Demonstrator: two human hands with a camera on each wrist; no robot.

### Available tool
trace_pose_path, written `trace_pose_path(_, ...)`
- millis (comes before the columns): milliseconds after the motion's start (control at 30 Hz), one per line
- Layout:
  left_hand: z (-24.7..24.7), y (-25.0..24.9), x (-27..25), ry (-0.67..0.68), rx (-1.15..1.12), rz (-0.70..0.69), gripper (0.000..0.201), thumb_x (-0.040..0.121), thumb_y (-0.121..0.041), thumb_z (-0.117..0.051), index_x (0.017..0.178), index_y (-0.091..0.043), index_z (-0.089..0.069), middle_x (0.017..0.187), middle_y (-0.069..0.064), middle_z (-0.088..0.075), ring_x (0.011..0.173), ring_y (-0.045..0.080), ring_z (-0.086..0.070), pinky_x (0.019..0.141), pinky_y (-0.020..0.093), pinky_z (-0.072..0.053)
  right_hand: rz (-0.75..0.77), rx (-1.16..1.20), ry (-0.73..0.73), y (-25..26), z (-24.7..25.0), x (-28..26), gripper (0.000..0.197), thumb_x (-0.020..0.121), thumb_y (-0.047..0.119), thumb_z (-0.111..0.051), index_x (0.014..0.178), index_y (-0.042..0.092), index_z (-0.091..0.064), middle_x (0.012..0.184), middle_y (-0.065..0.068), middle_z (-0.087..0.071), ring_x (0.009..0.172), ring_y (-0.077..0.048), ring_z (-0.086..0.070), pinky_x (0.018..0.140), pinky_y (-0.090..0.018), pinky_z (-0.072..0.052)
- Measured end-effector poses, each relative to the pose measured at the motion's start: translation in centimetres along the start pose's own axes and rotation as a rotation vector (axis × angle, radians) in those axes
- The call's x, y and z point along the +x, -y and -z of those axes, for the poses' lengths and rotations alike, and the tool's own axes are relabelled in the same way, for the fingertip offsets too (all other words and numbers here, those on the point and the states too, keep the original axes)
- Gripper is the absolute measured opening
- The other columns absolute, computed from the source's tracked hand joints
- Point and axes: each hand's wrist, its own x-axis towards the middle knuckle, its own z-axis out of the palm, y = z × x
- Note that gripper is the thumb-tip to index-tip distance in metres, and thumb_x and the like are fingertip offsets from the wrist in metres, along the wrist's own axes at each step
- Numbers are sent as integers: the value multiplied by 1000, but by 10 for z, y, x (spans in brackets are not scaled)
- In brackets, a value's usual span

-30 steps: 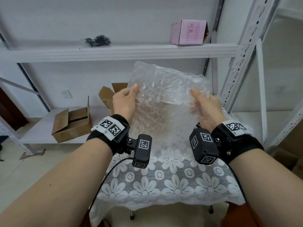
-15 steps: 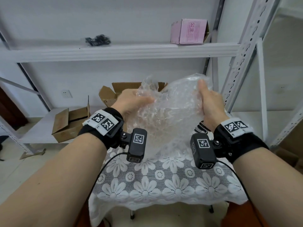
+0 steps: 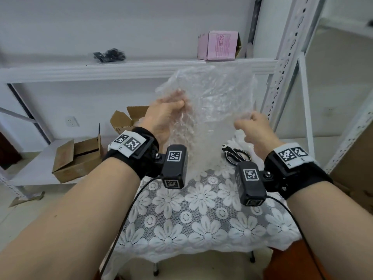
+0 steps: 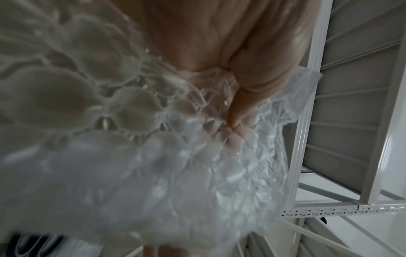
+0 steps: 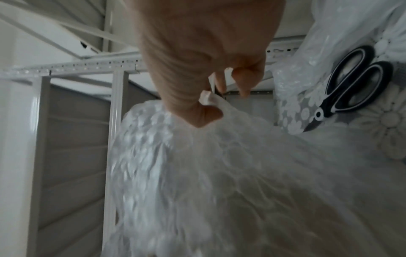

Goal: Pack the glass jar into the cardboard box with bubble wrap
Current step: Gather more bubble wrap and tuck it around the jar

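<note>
I hold a clear sheet of bubble wrap (image 3: 210, 110) upright above the table, between both hands. My left hand (image 3: 167, 112) pinches its left edge, thumb in front and fingers behind the plastic; the left wrist view shows the thumb (image 4: 239, 107) pressed into the bubble wrap (image 4: 153, 156). My right hand (image 3: 250, 126) pinches the right edge lower down, and the right wrist view shows the bubble wrap (image 5: 197, 165) hanging from that pinch. An open cardboard box (image 3: 129, 118) stands at the table's far left, mostly hidden by my left hand. No glass jar is in view.
Black scissors (image 3: 236, 156) lie on the flowered lace tablecloth (image 3: 201, 215), also seen as scissors (image 5: 351, 87) beside more plastic wrap. White metal shelving stands behind, with a pink box (image 3: 219, 45) on the upper shelf and a second open carton (image 3: 78, 156) on the lower left shelf.
The crumpled bubble wrap has been spread out flat again and lifted higher. My left hand rose with its edge; my right hand dropped lower on the right edge.
</note>
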Motion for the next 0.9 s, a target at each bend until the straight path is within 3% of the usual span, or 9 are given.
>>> trace_pose_path(100,-6,1,1,88,-1,19,27,88,10,-47,91,-13,-61,74,4,-62,63,18,-59,64,29,-48,28,137,10,5,17,7,20,81,-5,-60,82,16,-58,83,3,-59,79,-13,-55,55,-24,-43)
trace_pose_path(200,-18,3,4,113,87,-25,18,82,2,-59,86,-16,-63,80,2,-66,70,18,-61,77,37,-46,183,347,-284,12,31,13,21,80,-10,-61,83,9,-56,73,3,-60,65,-8,-61,61,-18,-54)
trace_pose_path(300,-38,5,3,97,197,-115,13,82,0,-67,92,-8,-66,90,2,-71,78,12,-69,81,25,-50,355,299,-522,9,42,22,21,77,-6,-57,70,12,-49,63,6,-47,50,3,-44,49,-9,-40)
trace_pose_path(400,-47,26,3,147,428,-149,16,86,-3,-66,102,1,-66,97,6,-70,81,3,-69,74,14,-51,223,266,-519,-23,49,34,21,80,-4,-53,74,16,-47,68,3,-46,55,-7,-44,47,-15,-38)
trace_pose_path(500,-37,68,4,185,702,-101,29,82,3,-68,78,-26,-69,109,6,-69,107,20,-65,100,44,-47,3,199,-503,-73,62,41,35,85,-2,-54,65,22,-38,75,-6,-48,71,-21,-56,65,-24,-51)
trace_pose_path(567,-29,96,2,190,745,-43,39,81,10,-65,70,-27,-67,111,4,-71,111,21,-64,98,49,-48,-183,183,-440,-100,70,36,40,81,1,-59,65,27,-34,75,-3,-46,79,-25,-54,86,-39,-48)
trace_pose_path(667,-17,126,-5,160,666,60,31,82,14,-62,68,-13,-66,115,12,-69,108,27,-65,77,41,-59,-159,203,-286,-121,75,23,12,77,13,-51,75,17,-62,101,-16,-63,93,-27,-56,86,-37,-46)
trace_pose_path(767,1,147,-5,132,692,153,32,79,2,-71,62,-25,-72,110,8,-72,114,26,-62,101,53,-45,39,-45,-40,-134,79,13,41,88,-1,-53,124,15,-61,138,-1,-46,124,-15,-45,97,-32,-43)
trace_pose_path(900,6,159,-12,96,741,327,18,74,-16,-78,91,-18,-72,117,8,-67,110,24,-60,98,42,-45,35,-122,268,-140,87,9,55,72,-4,-65,117,27,-65,155,15,-19,139,-12,-26,87,-25,-46)
